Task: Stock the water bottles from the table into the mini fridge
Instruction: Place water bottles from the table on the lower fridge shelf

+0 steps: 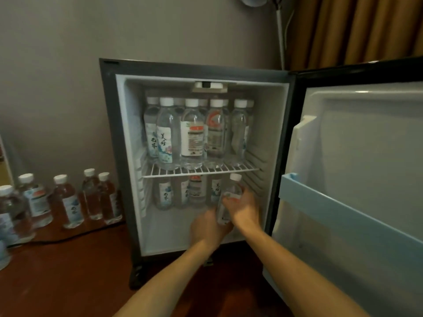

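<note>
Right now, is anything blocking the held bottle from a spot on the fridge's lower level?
Nothing visible does. The bottle, held in both hands, is inside the lower compartment right of the bottles standing at the back; the floor ahead is bare.

The mini fridge (109, 156) stands on the wooden table (68, 271) with its door (366, 179) swung wide open. Upright clear white-capped bottles fill its wire shelf (201, 171). More stand in the lower compartment, where one bottle (229, 197) tilts near the front. Six bottles (66, 200) remain on the table, left of the fridge.
</note>
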Demonstrator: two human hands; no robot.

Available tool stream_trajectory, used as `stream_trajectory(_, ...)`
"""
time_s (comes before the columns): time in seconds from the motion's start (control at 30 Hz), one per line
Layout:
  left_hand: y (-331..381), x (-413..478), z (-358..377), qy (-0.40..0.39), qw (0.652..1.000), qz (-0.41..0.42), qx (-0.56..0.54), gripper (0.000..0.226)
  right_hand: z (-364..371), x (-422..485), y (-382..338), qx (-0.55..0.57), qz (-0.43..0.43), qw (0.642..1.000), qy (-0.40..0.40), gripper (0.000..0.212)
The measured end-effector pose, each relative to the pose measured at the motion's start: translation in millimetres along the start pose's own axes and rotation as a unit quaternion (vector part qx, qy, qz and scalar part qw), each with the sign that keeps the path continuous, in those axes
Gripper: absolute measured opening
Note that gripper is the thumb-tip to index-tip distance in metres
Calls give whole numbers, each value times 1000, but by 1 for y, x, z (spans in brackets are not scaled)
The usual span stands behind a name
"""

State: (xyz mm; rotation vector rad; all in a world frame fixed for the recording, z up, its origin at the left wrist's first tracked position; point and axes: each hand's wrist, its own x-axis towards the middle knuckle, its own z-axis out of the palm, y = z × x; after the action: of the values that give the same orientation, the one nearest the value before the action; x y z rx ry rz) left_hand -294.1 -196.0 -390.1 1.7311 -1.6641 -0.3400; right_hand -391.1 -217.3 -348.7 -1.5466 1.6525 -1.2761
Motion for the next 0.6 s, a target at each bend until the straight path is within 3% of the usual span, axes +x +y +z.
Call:
stream_trajectory(0.07, -2, 11, 13, 3, 999, 10, -40, 52, 1, 11, 1, -9, 3, 1000, 14, 44)
stream_trajectory(0.2, -6, 38, 34, 29, 994, 26, -105, 50, 11, 33, 6, -11, -35, 998, 44, 38)
stream_trajectory(0.33, -10, 61, 53, 72, 982, -11, -176, 31, 31, 47, 16, -21, -20, 997, 73, 36)
stream_trajectory(0.6, -12, 88, 68, 121, 984, -30, -129, 35, 43, 64, 13, -105, -8, 990, 96, 43)
